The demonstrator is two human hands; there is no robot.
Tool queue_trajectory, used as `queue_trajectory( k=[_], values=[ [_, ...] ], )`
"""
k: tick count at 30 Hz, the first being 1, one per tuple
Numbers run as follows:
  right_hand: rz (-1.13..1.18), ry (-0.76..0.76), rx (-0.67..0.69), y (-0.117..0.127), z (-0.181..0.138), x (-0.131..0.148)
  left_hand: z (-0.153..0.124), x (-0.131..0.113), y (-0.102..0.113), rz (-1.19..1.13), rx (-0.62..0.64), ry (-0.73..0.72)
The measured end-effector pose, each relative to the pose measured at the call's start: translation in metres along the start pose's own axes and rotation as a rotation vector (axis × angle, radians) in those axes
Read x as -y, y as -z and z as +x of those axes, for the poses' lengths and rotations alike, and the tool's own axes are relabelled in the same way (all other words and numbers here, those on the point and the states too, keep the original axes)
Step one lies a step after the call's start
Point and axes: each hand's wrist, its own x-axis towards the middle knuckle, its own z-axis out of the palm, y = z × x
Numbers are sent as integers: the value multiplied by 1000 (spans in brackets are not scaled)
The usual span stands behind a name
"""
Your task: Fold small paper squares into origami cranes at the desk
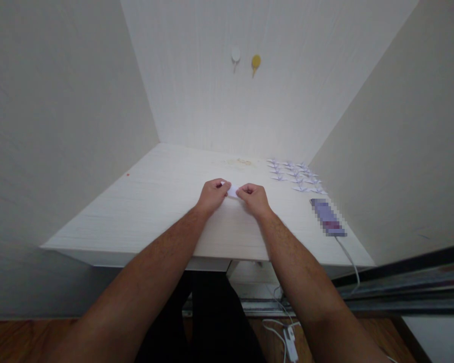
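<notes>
A small piece of white paper (232, 192) is held between my two hands above the middle of the table. My left hand (214, 194) pinches its left end between thumb and fingers. At the right end, my right hand (254, 196) grips it the same way. Parts of the paper are hidden behind my fingers, so its full folded shape does not show. Several folded paper cranes (295, 176) stand in rows on the table, to the right of and beyond my right hand.
The white table (144, 201) is walled in on three sides. A phone (328, 218) with a white charging cable (350, 257) lies near the right edge. Two hooks, one white (235, 54) and one yellow (256, 61), are on the back wall. A power strip (290, 344) rests on the floor.
</notes>
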Motion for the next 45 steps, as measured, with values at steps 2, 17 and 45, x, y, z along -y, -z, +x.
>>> queue_trajectory(
  k=[2,17,45],
  values=[
    [-8,3,1,1,0,1,1,2,0,-11,16,4],
    [39,-6,28,1,-2,7,0,1,0,-108,21,67],
    [-29,99,-96,4,2,-2,0,4,-1,-4,46,-25]
  ],
)
